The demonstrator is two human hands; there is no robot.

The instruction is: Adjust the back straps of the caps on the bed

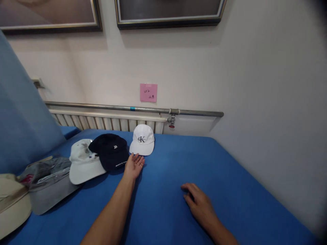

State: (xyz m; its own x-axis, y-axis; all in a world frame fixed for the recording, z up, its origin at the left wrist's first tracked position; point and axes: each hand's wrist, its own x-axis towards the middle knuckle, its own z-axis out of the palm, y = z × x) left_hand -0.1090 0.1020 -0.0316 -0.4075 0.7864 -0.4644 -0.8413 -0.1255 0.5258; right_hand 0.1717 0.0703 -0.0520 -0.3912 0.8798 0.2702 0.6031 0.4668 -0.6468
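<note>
Several caps lie in a row on a blue-covered surface (194, 160). My left hand (134, 165) reaches forward, fingers stretched out and apart, palm up, holding nothing; its fingertips lie just below the brim of a white cap with a dark logo (142, 139) and beside a black cap (111, 151). Left of the black cap lies a pale white cap (83, 163), partly under it. My right hand (198, 202) rests palm down on the blue surface at the lower right, fingers loosely curled, nothing in it.
A grey hat (48, 185) and a beige hat (11, 202) lie at the far left. A radiator (107, 120) and metal pipe (133, 109) run along the wall behind, under a pink note (148, 92). A blue cushion (20, 112) leans at left.
</note>
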